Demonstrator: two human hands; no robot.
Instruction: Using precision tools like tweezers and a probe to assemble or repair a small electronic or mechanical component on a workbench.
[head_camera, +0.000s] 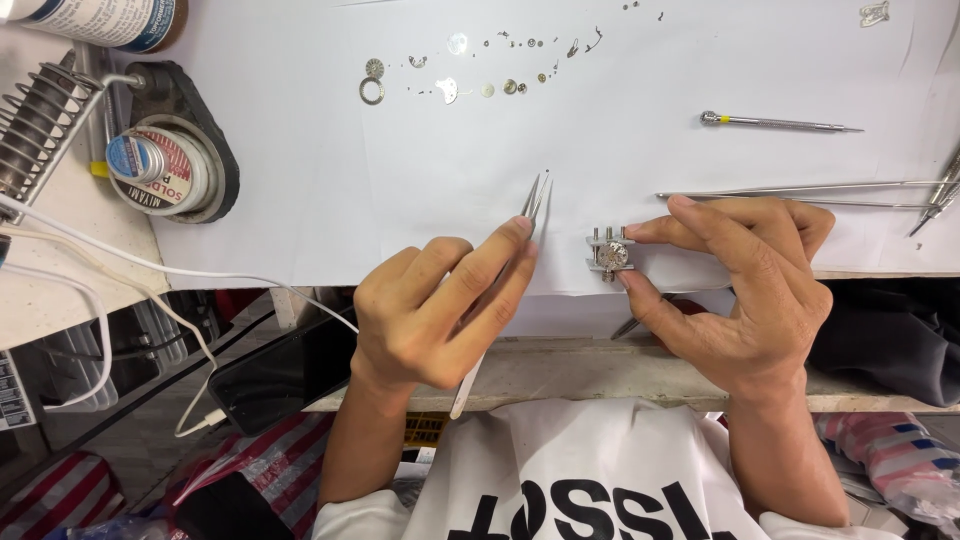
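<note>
Two hands are working a small watch movement at the worktop (300, 200) edge.

In the head view, the left hand (430, 315) is pinching tweezers (537, 198) closed, tips pointing away just beyond its fingers (500, 250). The right hand (745, 290) is gripping the movement holder (610, 252) between thumb and forefinger, right of the tweezers. Loose tiny watch parts (470, 75) are lying well beyond both hands. Steadying the holder flat and bracing the tweezer hand would likely serve best.
</note>
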